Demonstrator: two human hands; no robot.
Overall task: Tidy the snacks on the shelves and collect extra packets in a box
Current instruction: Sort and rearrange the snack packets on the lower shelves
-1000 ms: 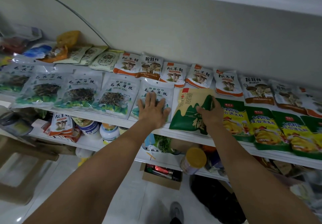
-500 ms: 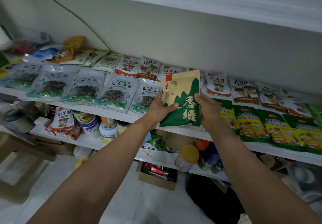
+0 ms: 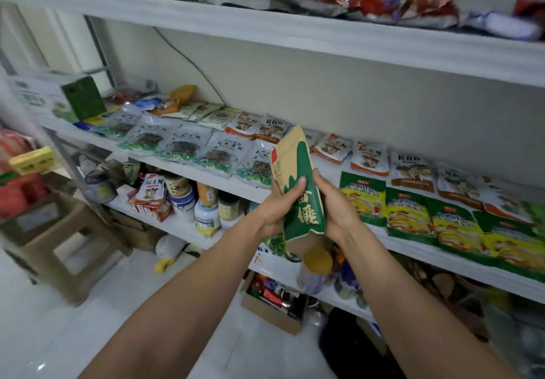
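— One packet [image 3: 298, 190], two hands. Where is it?
— Held in front of the middle shelf [image 3: 442, 256], nearly upright. Its long axis runs up and down, with the top tipped toward the shelf.
— And the grip?
— The left hand [image 3: 272, 212] wraps one side, thumb pressed on the printed front. The right hand [image 3: 339, 209] cups the other edge, fingers out of sight behind. The packet sits between the palms, touching both.
— If it is an extra, where would it go?
— Probably the cardboard box [image 3: 267, 316] on the floor below the shelf, almost straight under the hands. The left hand hangs more directly over it, so I judge the move to be downward.
— Beyond that?
— Rows of packets [image 3: 410, 219] lie flat on the shelf behind.
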